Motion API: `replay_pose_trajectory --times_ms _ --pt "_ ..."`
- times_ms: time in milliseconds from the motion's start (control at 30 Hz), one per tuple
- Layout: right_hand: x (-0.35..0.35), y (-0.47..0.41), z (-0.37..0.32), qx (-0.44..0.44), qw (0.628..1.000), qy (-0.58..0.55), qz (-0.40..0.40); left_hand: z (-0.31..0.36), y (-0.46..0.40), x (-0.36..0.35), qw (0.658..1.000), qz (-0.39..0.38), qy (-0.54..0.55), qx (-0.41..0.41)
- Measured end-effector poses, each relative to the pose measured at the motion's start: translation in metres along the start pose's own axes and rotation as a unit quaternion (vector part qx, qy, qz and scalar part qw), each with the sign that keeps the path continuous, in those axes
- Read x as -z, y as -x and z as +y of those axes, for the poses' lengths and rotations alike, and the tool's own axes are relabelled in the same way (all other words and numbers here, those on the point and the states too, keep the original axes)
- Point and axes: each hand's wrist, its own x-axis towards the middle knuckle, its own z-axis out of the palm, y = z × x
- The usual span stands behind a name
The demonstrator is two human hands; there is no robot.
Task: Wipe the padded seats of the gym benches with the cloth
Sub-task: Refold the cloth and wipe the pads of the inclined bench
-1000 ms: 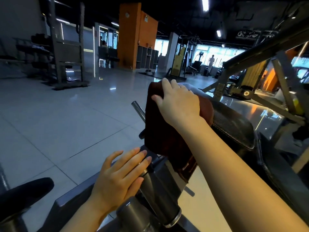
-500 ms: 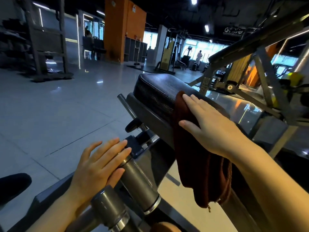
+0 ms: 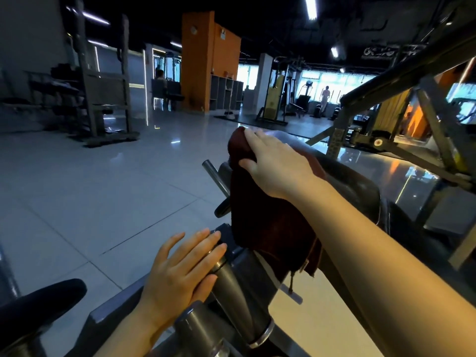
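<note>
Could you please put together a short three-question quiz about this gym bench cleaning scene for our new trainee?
1. True or false: the right hand presses the dark red cloth flat onto the black padded bench seat.
2. What does the left hand rest on? A) the grey metal cylinder of the frame B) the cloth C) the floor
3. Fill in: the cloth's loose end hangs over the seat's ____ edge, towards the tiled floor.

Key: 1 true; 2 A; 3 left.
</note>
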Motion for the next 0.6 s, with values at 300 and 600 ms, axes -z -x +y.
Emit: replay_pose_trajectory --times_ms 300,600 --pt "0.007 0.096 0.054 -0.053 0.998 0.018 -0.027 0.003 -0.026 0.006 0.999 -0.030 -0.019 0.011" --pt "-0.001 0.021 0.024 -0.034 0.999 -0.005 -0.004 0.006 -0.035 0.000 0.999 -0.017 0.029 0.029"
